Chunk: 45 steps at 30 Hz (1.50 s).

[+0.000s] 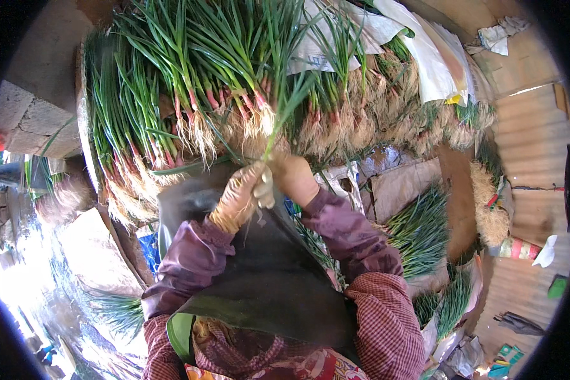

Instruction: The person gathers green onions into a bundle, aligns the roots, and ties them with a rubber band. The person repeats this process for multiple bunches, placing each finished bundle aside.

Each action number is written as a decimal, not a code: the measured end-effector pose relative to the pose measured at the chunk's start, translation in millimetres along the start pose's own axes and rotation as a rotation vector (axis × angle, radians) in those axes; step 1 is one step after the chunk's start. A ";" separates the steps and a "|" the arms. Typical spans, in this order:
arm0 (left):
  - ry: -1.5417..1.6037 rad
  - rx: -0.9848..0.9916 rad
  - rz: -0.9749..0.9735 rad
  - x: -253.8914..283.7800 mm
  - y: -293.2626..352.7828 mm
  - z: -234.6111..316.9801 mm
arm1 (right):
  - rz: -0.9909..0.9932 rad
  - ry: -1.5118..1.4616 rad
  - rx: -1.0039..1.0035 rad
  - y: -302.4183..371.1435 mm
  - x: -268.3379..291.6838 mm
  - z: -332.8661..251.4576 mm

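Green onion held upright between two hands, close below the heap

The left hand (237, 193), in a pale glove, is curled closed at the foot of a single green onion (274, 136). The right hand (292, 176) is just beside it, blurred — how far its fingers are bent, and whether they grip the stalk, cannot be told. The onion stands up from between the hands, its leaves overlapping the heap in the view.

Both forearms, in purple sleeves (345, 221), come in from below and angle inward, with a dark apron (259, 272) spread between them. Beyond the hands, the heap of onions (183, 63) spans the top, its pale roots hanging toward the person; the room between roots and knuckles looks narrow. A board edge (82, 120) bounds the heap at left, with grey blocks (38, 114) outside it. A white sack (424, 57) covers part of its right end.

Right of the right sleeve, a pile of green onions (418, 231) lies near the elbow. Past it runs a brown strip (460, 190) — then a straw-coloured clump (487, 212) and a ridged tan surface (529, 155) at the far right.
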State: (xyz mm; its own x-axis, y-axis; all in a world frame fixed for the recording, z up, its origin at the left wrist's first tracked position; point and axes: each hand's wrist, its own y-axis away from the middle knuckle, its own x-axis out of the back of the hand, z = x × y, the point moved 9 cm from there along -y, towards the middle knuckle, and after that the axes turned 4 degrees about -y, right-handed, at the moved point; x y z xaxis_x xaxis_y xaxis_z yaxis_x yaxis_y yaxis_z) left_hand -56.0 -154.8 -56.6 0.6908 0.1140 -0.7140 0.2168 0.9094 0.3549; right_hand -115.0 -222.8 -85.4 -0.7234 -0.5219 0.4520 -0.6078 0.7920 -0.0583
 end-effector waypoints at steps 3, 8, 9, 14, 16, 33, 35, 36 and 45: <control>-0.081 -0.168 -0.188 -40.0 27.4 29.0 | -0.737 0.935 -0.219 69.6 -57.0 122.7; -0.126 -0.471 -0.174 -48.7 49.9 106.1 | -0.088 0.718 0.483 -0.5 32.9 11.8; -0.110 -0.476 -0.148 -45.6 39.0 106.4 | -0.062 0.530 0.182 -38.3 50.5 17.2; 0.055 0.039 -0.253 -25.8 -2.0 29.8 | 0.197 0.305 -0.397 -163.7 78.9 73.2; -0.055 0.080 -0.233 -17.6 0.2 20.0 | 0.226 0.205 -0.458 -175.3 83.0 75.8; 0.192 -0.170 -0.111 -7.4 -17.3 32.4 | 0.661 -0.989 -0.496 -53.7 39.8 75.7; 0.270 -0.146 -0.178 -10.4 -9.5 35.9 | 0.533 -0.824 -0.312 -58.9 66.8 36.5; 0.287 -0.125 -0.173 -5.7 -8.9 34.1 | 0.416 -0.808 -0.265 -59.8 63.9 14.9; 0.300 -0.045 -0.267 -12.3 -5.4 25.9 | 0.369 0.161 0.007 -36.1 28.6 -28.6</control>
State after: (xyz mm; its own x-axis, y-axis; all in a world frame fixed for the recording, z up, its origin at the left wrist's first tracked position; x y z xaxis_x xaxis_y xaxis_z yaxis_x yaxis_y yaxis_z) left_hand -47.9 -171.5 -34.2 0.3811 -0.0234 -0.9242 0.3269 0.9385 0.1110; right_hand -104.4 -257.2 -44.9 -0.8334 -0.1458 0.5331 -0.3191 0.9145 -0.2488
